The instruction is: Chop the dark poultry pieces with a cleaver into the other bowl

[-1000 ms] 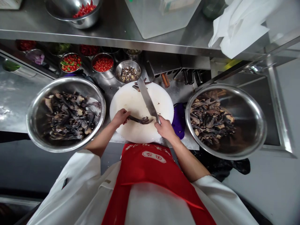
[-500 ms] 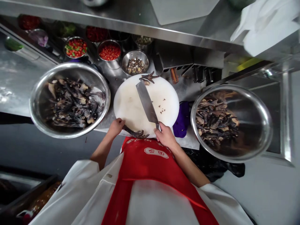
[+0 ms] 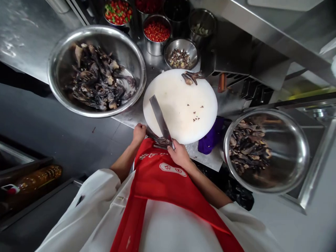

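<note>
Head view: your left hand (image 3: 139, 133) has its fingers clamped on one end of a dark clawed foot (image 3: 152, 134) (poultry, by the look of it), and your right hand (image 3: 180, 154) has its fingers wrapped round the handle of the cleaver (image 3: 160, 117). That foot is at the near edge of the white board (image 3: 170, 101), right up against your red apron (image 3: 157, 185), with its clawed end next to the heel of the blade. Can't tell if steel is actually touching it, the toes and your right fingers are too bunched up there.

I'd call this the trimming step, tbh, going by the little dark scraps (image 3: 196, 119) on the board. If so, the next move calls for a firm left grip, toes lined up with the edge, and your fingertips well out of its path.

Another foot (image 3: 193, 76) lies at the far edge of the board. Big steel bowls of similar pieces flank you: left bowl (image 3: 126, 52) on the bench (image 3: 231, 105), right bowl (image 3: 286, 150) over by the sink.
</note>
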### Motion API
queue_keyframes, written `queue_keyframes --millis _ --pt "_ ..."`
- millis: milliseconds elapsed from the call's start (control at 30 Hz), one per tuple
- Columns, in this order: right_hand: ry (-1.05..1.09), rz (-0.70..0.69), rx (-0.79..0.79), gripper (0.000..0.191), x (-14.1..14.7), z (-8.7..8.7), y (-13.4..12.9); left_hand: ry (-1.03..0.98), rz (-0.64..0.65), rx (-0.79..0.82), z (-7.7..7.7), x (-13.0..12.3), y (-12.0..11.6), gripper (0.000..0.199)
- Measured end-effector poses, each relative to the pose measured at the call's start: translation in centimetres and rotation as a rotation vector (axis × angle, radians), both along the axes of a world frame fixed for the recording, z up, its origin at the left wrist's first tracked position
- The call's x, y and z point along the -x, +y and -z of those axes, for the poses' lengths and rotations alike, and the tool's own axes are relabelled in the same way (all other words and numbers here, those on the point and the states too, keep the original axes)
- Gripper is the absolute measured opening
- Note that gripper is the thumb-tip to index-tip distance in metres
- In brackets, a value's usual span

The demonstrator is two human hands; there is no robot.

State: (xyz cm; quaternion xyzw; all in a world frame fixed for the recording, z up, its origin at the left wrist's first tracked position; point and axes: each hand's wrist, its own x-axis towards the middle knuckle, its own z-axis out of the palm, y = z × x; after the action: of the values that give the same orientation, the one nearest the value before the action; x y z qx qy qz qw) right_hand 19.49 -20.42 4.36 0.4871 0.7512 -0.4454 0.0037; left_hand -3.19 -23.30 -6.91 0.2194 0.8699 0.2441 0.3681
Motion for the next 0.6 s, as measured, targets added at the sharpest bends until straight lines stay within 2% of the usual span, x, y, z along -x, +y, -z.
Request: queue_keyframes --millis 100,267,333,433,533,600 --pt "-0.055 0.023 -0.002 0.03 0.2 -0.5 -0.7 -0.02 -0.002 -0.01 0.8 0.0 0.0 0.017" --pt "-0.027 0.065 -0.133 0.04 0.7 -2.2 -1.7 -0.02 0.031 -0.017 1.0 0.0 0.4 0.018" --pt "-0.088 0.024 -0.13 0.041 1.0 -1.8 -2.0 -0.018 0.034 -0.022 0.9 0.0 0.5 0.018" --pt "-0.202 -0.039 -0.084 0.043 1.4 -0.2 -2.1 -0.037 0.039 -0.055 0.7 -0.3 0.5 0.017" --pt "-0.197 -0.005 -0.09 0.041 1.5 0.9 -1.7 -0.067 0.025 -0.064 0.9 -0.5 0.5 0.015" --pt "-0.163 0.028 -0.098 0.038 1.4 0.8 -1.3 -0.07 0.012 -0.06 1.1 -0.6 0.4 0.015"
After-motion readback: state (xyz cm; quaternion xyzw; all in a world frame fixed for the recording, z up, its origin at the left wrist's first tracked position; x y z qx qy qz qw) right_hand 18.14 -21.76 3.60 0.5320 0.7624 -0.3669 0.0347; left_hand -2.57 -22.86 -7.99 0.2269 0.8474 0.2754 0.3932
